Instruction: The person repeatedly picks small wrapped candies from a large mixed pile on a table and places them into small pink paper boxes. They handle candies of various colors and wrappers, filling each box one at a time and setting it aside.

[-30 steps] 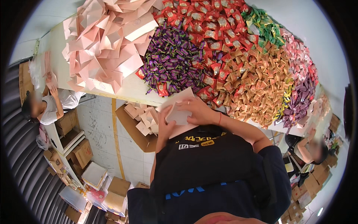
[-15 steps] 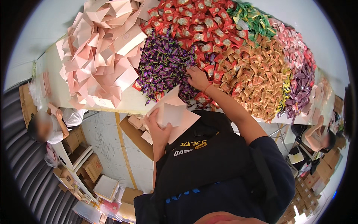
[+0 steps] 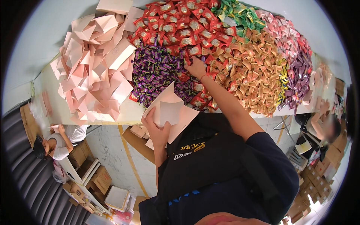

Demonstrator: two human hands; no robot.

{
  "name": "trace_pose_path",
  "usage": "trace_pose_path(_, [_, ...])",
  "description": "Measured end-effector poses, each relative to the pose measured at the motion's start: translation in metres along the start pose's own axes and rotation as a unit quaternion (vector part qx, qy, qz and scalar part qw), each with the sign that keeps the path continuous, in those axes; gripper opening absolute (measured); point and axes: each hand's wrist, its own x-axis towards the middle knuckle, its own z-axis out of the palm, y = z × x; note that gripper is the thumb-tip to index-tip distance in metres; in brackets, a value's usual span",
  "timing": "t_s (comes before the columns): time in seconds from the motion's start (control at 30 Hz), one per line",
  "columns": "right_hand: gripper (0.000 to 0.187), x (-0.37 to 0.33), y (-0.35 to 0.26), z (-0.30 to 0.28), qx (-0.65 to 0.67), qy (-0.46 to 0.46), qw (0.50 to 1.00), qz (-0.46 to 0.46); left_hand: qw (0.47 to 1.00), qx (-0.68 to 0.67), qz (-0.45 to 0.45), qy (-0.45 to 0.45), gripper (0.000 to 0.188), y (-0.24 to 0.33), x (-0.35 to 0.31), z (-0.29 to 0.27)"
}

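Observation:
My left hand (image 3: 157,129) grips an open pale pink paper box (image 3: 180,114), thumb inside and fingers round its outer wall. The box is tilted in front of my black apron (image 3: 210,150), and its inside looks bare and whitish. My right hand (image 3: 196,68) reaches over the table to where purple-wrapped candies (image 3: 155,71) meet red packets (image 3: 195,50). Its fingers are bent and pinched together; whatever is between them is too small to make out. Left of the candies lies a heap of pink folded paper boxes (image 3: 93,67).
Brown packets (image 3: 258,71) lie right of my right arm, with green packets (image 3: 240,18), pink packets (image 3: 287,37) and dark purple packets (image 3: 300,75) beyond. A cardboard carton (image 3: 140,144) stands below the table edge. One person (image 3: 58,144) sits at left, another (image 3: 320,125) at right.
My right hand has shifted slightly left and up at the candy pile, its fingers now drawn closer together. The left hand still holds the pink box. The whole view has shifted a little.

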Motion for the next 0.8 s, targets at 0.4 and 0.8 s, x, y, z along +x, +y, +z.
trace_pose_path(0.4, [0.024,0.015,0.039,-0.106,0.085,0.084,0.986,-0.119,0.998,0.022,0.054,-0.02,0.066,0.005,0.012,0.023])
trace_pose_path(0.8, [0.035,0.057,0.059,-0.193,0.099,0.153,0.983,-0.029,0.998,0.009,0.037,-0.046,0.064,0.036,0.017,0.065])
